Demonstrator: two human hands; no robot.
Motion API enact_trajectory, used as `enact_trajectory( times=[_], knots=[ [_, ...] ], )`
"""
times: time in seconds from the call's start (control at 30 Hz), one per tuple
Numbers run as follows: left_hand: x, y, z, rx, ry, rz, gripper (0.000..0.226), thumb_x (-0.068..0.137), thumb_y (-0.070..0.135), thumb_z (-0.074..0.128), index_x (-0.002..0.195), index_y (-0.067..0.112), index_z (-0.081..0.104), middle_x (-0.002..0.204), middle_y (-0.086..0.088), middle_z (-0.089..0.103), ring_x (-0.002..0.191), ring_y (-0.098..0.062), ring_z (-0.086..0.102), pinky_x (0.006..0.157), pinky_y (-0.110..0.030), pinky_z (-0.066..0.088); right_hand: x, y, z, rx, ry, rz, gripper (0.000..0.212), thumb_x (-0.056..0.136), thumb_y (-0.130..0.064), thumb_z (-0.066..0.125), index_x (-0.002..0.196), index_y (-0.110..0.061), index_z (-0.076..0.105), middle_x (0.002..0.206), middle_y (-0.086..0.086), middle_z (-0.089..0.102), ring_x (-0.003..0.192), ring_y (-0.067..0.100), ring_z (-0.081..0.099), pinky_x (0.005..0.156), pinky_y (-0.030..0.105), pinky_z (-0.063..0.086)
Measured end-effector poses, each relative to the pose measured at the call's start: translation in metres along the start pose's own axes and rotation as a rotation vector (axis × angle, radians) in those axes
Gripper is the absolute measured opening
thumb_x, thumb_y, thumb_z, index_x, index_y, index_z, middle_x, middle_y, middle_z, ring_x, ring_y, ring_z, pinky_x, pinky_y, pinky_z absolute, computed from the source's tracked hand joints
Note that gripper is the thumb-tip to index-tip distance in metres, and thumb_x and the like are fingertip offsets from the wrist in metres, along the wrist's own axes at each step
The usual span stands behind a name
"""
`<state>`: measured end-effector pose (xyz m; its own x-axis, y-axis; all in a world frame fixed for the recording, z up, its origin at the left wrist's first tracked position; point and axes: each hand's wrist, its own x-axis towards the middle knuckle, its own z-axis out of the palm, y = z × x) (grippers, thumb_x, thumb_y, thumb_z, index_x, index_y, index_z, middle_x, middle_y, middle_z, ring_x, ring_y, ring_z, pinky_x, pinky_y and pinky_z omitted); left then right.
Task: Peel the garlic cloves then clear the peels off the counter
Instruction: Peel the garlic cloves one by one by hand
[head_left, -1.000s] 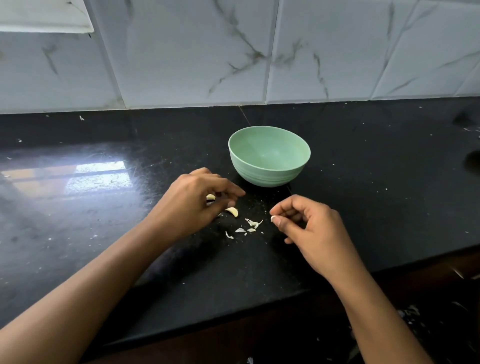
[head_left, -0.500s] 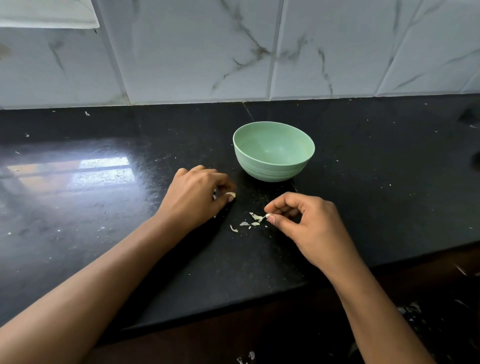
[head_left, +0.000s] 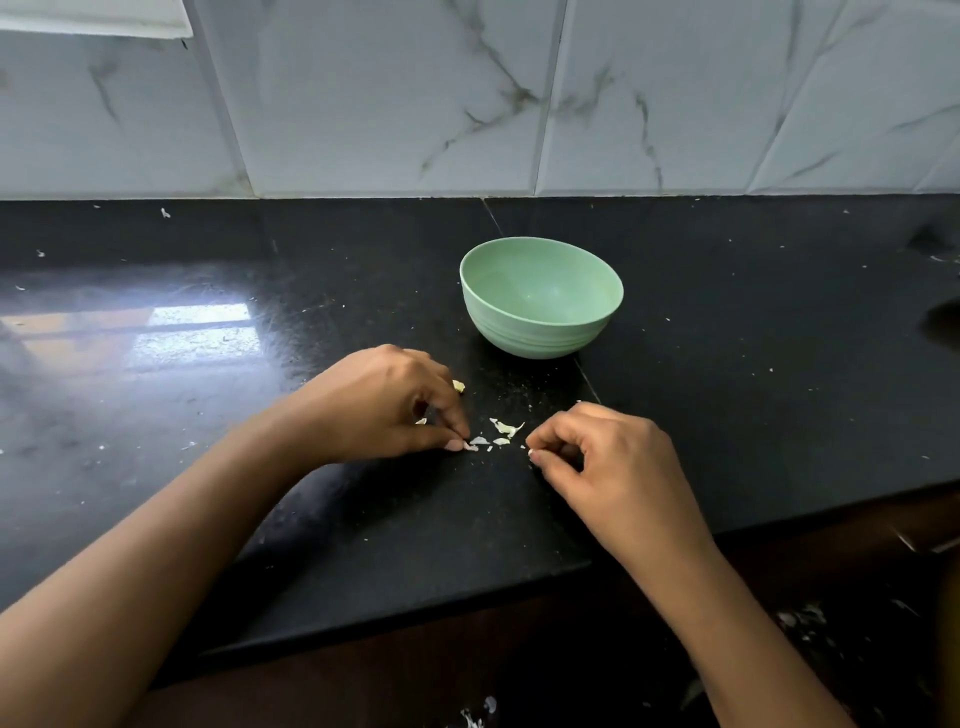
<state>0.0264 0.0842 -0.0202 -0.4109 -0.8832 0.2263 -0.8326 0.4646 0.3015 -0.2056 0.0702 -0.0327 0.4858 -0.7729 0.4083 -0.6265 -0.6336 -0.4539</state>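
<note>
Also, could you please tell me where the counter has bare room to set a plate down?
Free: the counter left of the left hand, and right of the green bowl. Crowded: between it and the right hand, where peels lie.

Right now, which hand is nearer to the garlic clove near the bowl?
Left. The left hand has the garlic clove right against its curled fingers; the right hand sits apart, beyond the peels.
</note>
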Motion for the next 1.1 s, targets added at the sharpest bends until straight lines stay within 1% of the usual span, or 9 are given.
enact_trajectory(
  times=[0.27, 0.4, 0.53, 0.6, 0.7, 0.8, 0.93, 1.03, 1.1],
  knots=[
    [0.019, 0.012, 0.019, 0.066, 0.178, -0.158, 0.008, 0.081, 0.042, 0.069, 0.088, 0.039, 0.070, 0.070, 0.022, 0.050, 0.076, 0.003, 0.045, 0.059, -0.021, 0.035, 0.003, 0.003, -0.015, 0.061, 0.089, 0.056, 0.010, 0.074, -0.013, 0.076, 0.077, -0.022, 0.074, 0.070, -0.009, 0.065, 0.062, 0.006, 0.060, 0.059, 0.030, 0.051],
    [0.012, 0.006, 0.012, 0.028, 0.202, -0.187, 0.014, 0.080, 0.037, 0.071, 0.094, 0.040, 0.071, 0.071, 0.024, 0.052, 0.071, 0.003, 0.047, 0.062, -0.023, 0.041, 0.009, 0.001, -0.025, 0.146, 0.108, 0.017, 0.008, 0.074, -0.015, 0.076, 0.078, -0.022, 0.074, 0.069, -0.012, 0.065, 0.065, 0.005, 0.060, 0.058, 0.016, 0.045],
    [0.007, 0.006, 0.006, 0.044, 0.235, -0.206, 0.019, 0.078, 0.043, 0.059, 0.092, 0.041, 0.071, 0.068, 0.024, 0.051, 0.063, 0.000, 0.049, 0.059, -0.026, 0.045, 0.012, 0.000, -0.003, -0.073, 0.012, -0.092, 0.005, 0.065, -0.022, 0.065, 0.066, -0.020, 0.069, 0.064, -0.006, 0.062, 0.056, 0.013, 0.059, 0.051, 0.028, 0.050],
    [0.006, 0.005, 0.005, 0.040, 0.240, -0.208, 0.020, 0.077, 0.045, 0.057, 0.091, 0.041, 0.071, 0.067, 0.026, 0.051, 0.060, 0.001, 0.048, 0.057, -0.025, 0.043, 0.014, 0.000, -0.002, -0.148, 0.054, -0.179, 0.002, 0.064, -0.018, 0.064, 0.064, -0.016, 0.065, 0.061, -0.003, 0.059, 0.056, 0.020, 0.059, 0.049, 0.027, 0.049],
    [0.006, 0.007, 0.006, 0.046, 0.250, -0.187, 0.024, 0.077, 0.051, 0.053, 0.090, 0.041, 0.071, 0.064, 0.026, 0.049, 0.060, 0.001, 0.047, 0.056, -0.024, 0.041, 0.018, 0.003, -0.005, -0.165, 0.132, -0.222, 0.002, 0.066, -0.013, 0.066, 0.066, -0.013, 0.064, 0.063, -0.001, 0.060, 0.058, 0.021, 0.058, 0.053, 0.027, 0.046],
    [0.005, 0.010, 0.005, 0.046, 0.276, -0.123, 0.030, 0.079, 0.054, 0.048, 0.090, 0.039, 0.071, 0.064, 0.021, 0.048, 0.068, 0.003, 0.046, 0.053, -0.026, 0.044, 0.015, 0.011, 0.000, -0.243, 0.060, -0.277, 0.002, 0.064, -0.014, 0.065, 0.065, -0.014, 0.062, 0.063, 0.000, 0.058, 0.059, 0.024, 0.059, 0.053, 0.029, 0.048],
    [0.003, 0.014, 0.002, 0.069, 0.294, -0.025, 0.022, 0.081, 0.050, 0.055, 0.091, 0.037, 0.070, 0.068, 0.023, 0.047, 0.069, 0.001, 0.049, 0.050, -0.024, 0.043, 0.016, 0.016, -0.010, -0.104, 0.141, -0.195, 0.002, 0.068, -0.011, 0.068, 0.068, -0.012, 0.066, 0.068, 0.000, 0.063, 0.062, 0.021, 0.060, 0.056, 0.028, 0.047],
    [0.002, 0.016, 0.003, 0.102, 0.259, 0.028, 0.022, 0.082, 0.052, 0.055, 0.094, 0.039, 0.069, 0.071, 0.024, 0.051, 0.075, 0.001, 0.051, 0.050, -0.023, 0.042, 0.012, 0.016, -0.001, -0.165, 0.076, -0.230, 0.004, 0.066, -0.013, 0.068, 0.068, -0.014, 0.066, 0.066, -0.002, 0.061, 0.061, 0.020, 0.060, 0.053, 0.027, 0.047],
    [0.001, 0.018, 0.004, 0.086, 0.266, 0.041, 0.023, 0.083, 0.051, 0.056, 0.097, 0.039, 0.069, 0.072, 0.025, 0.052, 0.072, 0.006, 0.049, 0.052, -0.020, 0.042, 0.013, 0.014, -0.002, 0.002, 0.084, -0.122, 0.007, 0.071, -0.012, 0.073, 0.071, -0.017, 0.069, 0.067, -0.006, 0.064, 0.060, 0.014, 0.060, 0.055, 0.027, 0.049]
  ],
)
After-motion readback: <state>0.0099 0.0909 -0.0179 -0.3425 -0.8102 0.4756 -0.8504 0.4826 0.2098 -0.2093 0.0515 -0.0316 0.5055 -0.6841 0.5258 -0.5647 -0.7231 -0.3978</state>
